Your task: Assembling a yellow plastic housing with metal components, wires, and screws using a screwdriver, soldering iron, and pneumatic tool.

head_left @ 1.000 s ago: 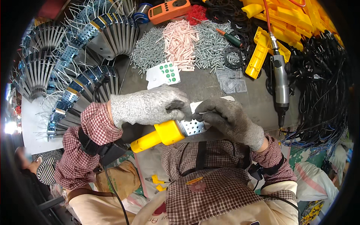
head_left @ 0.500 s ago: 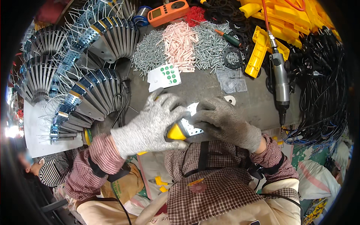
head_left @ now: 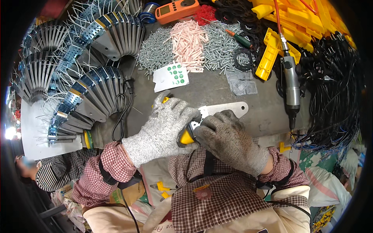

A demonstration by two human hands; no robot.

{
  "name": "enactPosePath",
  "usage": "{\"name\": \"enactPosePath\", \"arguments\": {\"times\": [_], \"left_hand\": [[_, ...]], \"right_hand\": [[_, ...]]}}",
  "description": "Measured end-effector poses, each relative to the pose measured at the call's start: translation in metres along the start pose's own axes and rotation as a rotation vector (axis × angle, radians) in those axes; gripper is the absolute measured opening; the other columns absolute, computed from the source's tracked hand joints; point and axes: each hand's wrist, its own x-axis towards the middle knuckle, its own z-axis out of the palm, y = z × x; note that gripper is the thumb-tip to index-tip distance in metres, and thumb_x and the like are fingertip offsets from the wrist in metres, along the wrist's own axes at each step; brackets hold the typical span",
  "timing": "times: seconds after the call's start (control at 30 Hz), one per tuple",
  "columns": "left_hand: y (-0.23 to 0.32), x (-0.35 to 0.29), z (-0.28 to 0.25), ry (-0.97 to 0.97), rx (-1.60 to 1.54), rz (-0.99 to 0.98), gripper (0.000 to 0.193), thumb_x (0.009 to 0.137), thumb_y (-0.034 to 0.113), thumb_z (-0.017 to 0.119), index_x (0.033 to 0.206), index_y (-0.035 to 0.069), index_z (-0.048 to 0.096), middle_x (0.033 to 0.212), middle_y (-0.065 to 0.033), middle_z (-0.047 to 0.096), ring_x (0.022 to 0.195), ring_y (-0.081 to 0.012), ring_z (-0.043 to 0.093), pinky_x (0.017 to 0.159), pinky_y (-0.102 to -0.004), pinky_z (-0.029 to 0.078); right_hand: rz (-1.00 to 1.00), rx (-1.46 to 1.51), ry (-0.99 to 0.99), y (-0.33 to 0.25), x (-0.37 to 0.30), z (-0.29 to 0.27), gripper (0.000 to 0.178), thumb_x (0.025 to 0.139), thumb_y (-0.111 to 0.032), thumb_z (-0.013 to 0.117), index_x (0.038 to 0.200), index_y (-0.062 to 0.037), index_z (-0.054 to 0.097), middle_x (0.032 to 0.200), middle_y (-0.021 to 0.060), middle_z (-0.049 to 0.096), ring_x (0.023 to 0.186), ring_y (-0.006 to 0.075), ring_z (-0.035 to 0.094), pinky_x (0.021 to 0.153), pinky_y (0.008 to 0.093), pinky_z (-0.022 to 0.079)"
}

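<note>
The left hand [head_left: 165, 126] wraps around a yellow handle [head_left: 187, 136] over the tabletop [head_left: 206, 88]'s near edge; the right hand [head_left: 233, 141] curls against the metal plate [head_left: 229, 108], its fingertip hold hidden. Working their joint seems the step in hand; the next move calls for steady alignment.

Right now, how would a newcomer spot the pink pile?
Find the dark worktable, then the orange meter near the top of the view. Just below it, the pink pile is the middle of three heaps, its colour setting it apart from the silver screw piles alongside.
</note>
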Motion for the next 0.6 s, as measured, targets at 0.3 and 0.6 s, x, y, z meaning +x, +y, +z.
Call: {"name": "enactPosePath", "arguments": {"times": [0.3,0.6], "left_hand": [[0.005,0.002,0.002,0.055,-0.024,-0.014,0.069,0.068,0.052,0.084,0.118,0.01,0.061,0.11,-0.0132,0.058,0.112,-0.0348,0.056,0.117,-0.0606,0.024],[0.002,-0.001,0.009,0.125,-0.008,-0.032,0.066,0.07,0.061,0.08,0.108,0.01,0.063,0.104,-0.011,0.06,0.109,-0.0316,0.057,0.117,-0.0594,0.024]], "right_hand": [[-0.065,0.043,0.051,-0.002,-0.001,-0.002,0.033,0.09,-0.022,0.065,0.119,-0.0091,0.058,0.107,0.0085,0.063,0.102,0.0294,0.061,0.093,0.0484,0.045],[-0.017,0.188,0.119,0.001,0.001,0.0,0.032,0.085,-0.017,0.072,0.114,-0.0097,0.061,0.099,0.0082,0.065,0.095,0.0288,0.062,0.091,0.0441,0.049]]}}
